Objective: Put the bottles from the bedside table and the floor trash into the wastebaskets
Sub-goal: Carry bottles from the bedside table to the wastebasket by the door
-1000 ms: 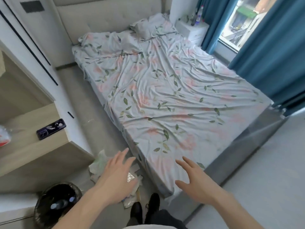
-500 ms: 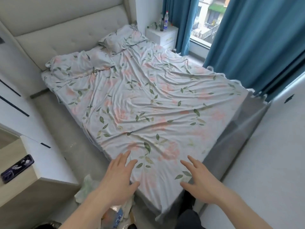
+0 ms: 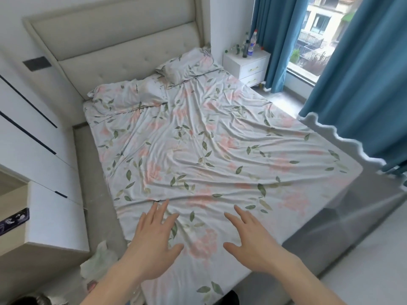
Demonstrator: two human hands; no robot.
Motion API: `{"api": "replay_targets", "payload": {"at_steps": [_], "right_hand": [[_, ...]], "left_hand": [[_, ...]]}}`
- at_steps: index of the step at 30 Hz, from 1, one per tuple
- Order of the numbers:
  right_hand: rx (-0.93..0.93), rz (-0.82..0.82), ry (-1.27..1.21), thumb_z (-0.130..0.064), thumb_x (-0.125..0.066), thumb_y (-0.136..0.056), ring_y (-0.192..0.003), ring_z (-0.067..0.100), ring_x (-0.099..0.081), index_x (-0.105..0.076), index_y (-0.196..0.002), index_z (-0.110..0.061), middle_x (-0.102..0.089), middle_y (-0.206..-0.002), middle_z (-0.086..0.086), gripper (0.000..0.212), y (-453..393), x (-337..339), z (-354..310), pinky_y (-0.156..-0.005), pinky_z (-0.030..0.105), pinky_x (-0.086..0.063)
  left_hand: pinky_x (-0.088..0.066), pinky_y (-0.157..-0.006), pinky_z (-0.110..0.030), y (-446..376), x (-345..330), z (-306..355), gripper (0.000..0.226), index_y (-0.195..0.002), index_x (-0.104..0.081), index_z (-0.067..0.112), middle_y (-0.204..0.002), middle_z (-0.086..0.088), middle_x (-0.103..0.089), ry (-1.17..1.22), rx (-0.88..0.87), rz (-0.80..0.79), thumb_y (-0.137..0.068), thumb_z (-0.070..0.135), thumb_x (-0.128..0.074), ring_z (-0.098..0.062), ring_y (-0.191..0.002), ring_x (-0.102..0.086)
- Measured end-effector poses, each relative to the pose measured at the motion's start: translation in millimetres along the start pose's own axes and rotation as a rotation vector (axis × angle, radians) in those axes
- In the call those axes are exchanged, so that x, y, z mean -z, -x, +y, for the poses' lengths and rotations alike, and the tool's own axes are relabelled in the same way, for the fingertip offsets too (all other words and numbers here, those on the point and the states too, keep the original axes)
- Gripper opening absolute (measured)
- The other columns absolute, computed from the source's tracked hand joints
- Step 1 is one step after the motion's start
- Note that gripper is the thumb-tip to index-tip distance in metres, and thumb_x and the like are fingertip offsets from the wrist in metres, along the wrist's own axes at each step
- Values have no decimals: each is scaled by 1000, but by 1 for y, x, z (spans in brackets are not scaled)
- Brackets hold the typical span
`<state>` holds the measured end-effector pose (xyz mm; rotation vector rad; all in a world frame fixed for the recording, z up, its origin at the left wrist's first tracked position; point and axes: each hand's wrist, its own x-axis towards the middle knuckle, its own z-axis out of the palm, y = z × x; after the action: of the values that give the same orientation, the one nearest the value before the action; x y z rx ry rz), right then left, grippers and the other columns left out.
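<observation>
Head view: both hands spread, holding nothing

Head camera: left hand [image 3: 154,243] and right hand [image 3: 251,241] hover over the bed [image 3: 220,150], fingers apart. Bottles [image 3: 250,46] stand on the bedside table [image 3: 246,62]; floor trash [image 3: 99,258] lies beside the bed.

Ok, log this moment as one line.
left hand open, empty | right hand open, empty | bottles on bedside table
</observation>
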<state>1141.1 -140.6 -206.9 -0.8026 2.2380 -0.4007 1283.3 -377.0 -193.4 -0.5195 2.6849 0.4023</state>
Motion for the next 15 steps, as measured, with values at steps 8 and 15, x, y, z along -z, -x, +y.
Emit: {"api": "replay_targets", "payload": {"at_steps": [8, 15], "right_hand": [[-45, 54, 89, -57, -49, -98, -157, 26, 16, 1, -162, -39, 18, -170, -7, 83, 5, 68, 49, -128, 46, -8], [-144, 96, 191, -60, -47, -98, -156, 28, 19, 5, -161, -40, 24, -168, -7, 84, 24, 93, 87, -128, 49, -3]], "left_hand": [[17, -123, -46, -40, 33, 59, 80, -162, 3, 39, -160, 5, 42, -75, -1, 73, -99, 64, -39, -23, -149, 36], [15, -124, -50, -71, 36, 89, 84, -162, 3, 36, -159, 3, 43, -94, -53, 73, -98, 65, -41, -25, -148, 38]]}}
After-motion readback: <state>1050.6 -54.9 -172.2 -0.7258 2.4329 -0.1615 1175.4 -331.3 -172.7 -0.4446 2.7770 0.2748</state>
